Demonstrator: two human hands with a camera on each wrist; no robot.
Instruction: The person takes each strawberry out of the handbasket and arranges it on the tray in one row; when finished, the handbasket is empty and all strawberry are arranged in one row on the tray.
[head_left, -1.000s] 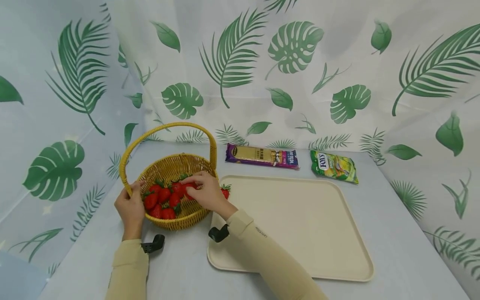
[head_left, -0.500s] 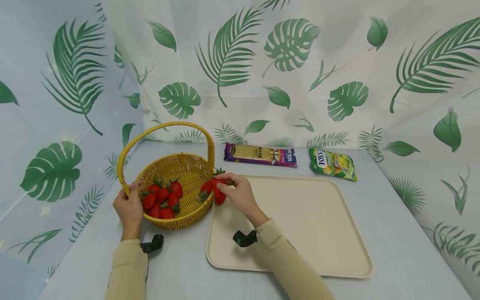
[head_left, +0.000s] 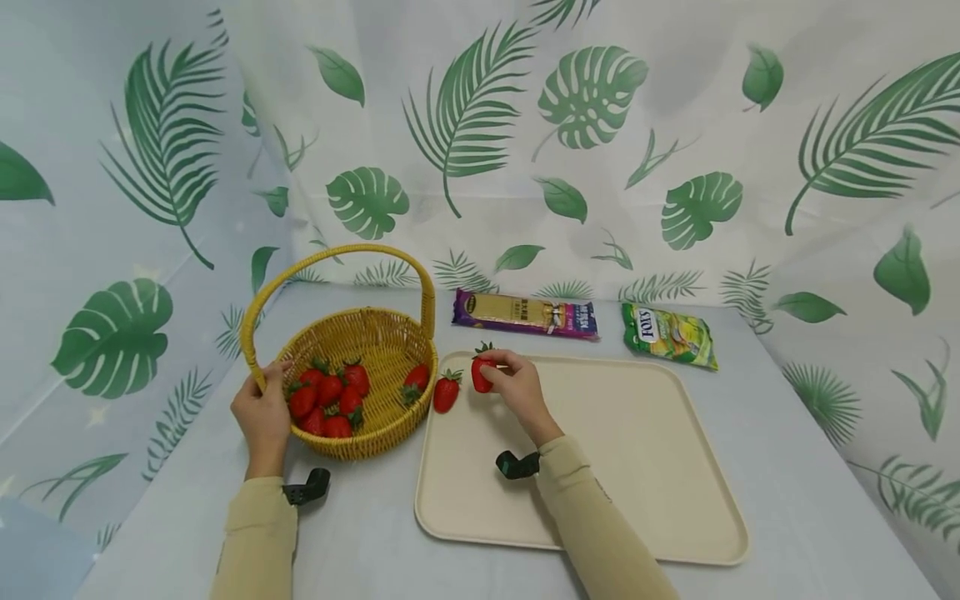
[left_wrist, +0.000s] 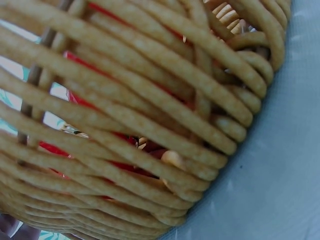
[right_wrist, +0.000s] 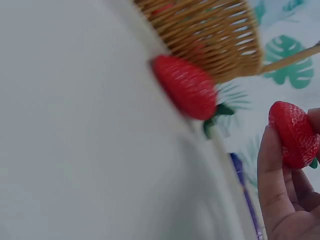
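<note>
My right hand (head_left: 519,392) pinches a strawberry (head_left: 482,374) over the upper left part of the cream tray (head_left: 585,467); the right wrist view shows the red fruit (right_wrist: 292,134) between thumb and fingers. Another strawberry (head_left: 447,392) lies at the tray's left edge, beside the yellow wicker basket (head_left: 360,446). My left hand (head_left: 262,412) grips the basket's left rim near the foot of its handle. Inside the basket, several strawberries (head_left: 330,390) cluster on the left and one more (head_left: 416,379) rests by the right wall. Basket weave (left_wrist: 150,110) fills most of the left wrist view.
Behind the tray lies a long purple and gold packet (head_left: 525,314). To its right is a green FOX'S bag (head_left: 670,335). The basket's tall handle (head_left: 337,250) arches up over its opening. A leaf-printed white curtain (head_left: 480,225) encloses the table (head_left: 360,533) at the back and sides.
My right hand has moved from inside the basket rightward over the tray, carrying a strawberry. The strawberry at the tray's left edge is now uncovered. My left hand has stayed on the basket.
</note>
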